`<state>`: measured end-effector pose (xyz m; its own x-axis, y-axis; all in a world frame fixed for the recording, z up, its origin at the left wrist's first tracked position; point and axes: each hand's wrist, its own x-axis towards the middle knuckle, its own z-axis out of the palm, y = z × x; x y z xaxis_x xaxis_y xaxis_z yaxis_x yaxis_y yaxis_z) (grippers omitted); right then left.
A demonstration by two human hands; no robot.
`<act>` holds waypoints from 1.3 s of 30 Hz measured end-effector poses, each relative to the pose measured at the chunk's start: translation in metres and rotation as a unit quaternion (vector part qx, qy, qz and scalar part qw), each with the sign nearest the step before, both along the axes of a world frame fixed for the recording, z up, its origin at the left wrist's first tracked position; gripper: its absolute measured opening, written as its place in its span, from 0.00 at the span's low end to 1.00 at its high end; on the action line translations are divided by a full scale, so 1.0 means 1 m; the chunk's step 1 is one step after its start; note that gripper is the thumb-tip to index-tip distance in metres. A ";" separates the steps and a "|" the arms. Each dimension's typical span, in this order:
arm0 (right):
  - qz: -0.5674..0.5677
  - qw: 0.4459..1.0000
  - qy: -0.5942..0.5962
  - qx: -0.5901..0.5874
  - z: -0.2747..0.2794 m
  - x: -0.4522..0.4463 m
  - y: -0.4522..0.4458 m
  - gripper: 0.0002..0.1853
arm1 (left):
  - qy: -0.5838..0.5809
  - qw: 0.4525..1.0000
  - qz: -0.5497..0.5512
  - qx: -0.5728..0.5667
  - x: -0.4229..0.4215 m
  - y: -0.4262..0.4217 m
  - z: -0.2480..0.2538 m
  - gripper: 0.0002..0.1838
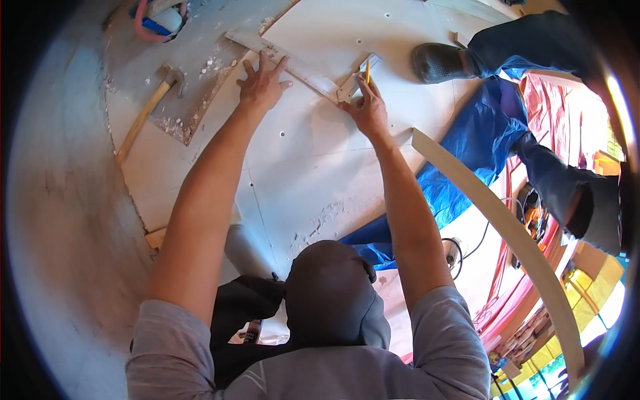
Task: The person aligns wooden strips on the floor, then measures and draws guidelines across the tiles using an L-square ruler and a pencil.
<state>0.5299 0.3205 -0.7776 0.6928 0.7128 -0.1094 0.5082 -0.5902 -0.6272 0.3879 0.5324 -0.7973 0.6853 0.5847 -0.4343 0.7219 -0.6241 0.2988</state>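
My left hand lies with spread fingers on a long metal ruler or square, pressing it against the large pale board. The fingers of my right hand are pinched around a yellow pencil, which stands up from them at the ruler's right end. Beside the pencil is a short metal piece; whether it joins the ruler is unclear. Small dark dots and thin lines mark the board.
A wooden-handled hammer and a crumb-covered offcut lie left. Another person's shoe rests at upper right. Blue sheeting and a long pale strip lie right. A dark rounded shape fills the lower middle.
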 end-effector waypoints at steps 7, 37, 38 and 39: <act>-0.014 0.997 -0.051 0.059 -0.017 0.016 0.000 0.39 | -0.044 0.993 -0.093 0.059 0.022 0.004 -0.009 0.29; 0.042 0.968 -0.246 0.010 -0.049 0.019 -0.018 0.25 | -0.149 0.961 -0.202 0.119 0.038 0.067 -0.050 0.23; 0.042 0.968 -0.246 0.011 -0.049 0.019 -0.018 0.25 | -0.162 0.958 -0.206 0.117 0.039 0.069 -0.052 0.23; 0.042 0.968 -0.246 0.010 -0.049 0.019 -0.019 0.25 | -0.175 0.955 -0.210 0.114 0.039 0.069 -0.052 0.23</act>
